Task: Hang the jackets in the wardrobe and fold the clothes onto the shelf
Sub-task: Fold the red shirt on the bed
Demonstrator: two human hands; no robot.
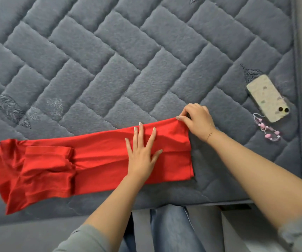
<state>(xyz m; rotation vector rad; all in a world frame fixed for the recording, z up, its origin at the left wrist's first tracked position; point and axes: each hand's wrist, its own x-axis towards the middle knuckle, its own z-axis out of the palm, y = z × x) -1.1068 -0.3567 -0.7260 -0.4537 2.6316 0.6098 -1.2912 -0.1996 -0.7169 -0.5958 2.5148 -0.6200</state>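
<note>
On the grey quilted mattress (110,60), close to its near edge, a red shirt (95,157) lies folded into a long band running left to right. Its sleeve is turned in over the rumpled left end, while the right end is flat and square. The left hand (142,151) rests flat on the shirt just right of the middle, palm down, fingers straight and spread, pressing the cloth and gripping nothing. The right hand (195,120) is at the far right corner of the band, its fingers and thumb curled and pinching the edge of the fabric there; a thin bracelet (209,135) sits on that wrist. Both forearms are bare, with grey sleeves pushed up near the elbows. Off to the right, well apart from the shirt and near the mattress's side edge, a phone (266,99) in a pale case lies face down, and a pink beaded strap (268,131) trails from its near end. Below the mattress edge, the person's legs in blue jeans (170,230) show between the arms.
</note>
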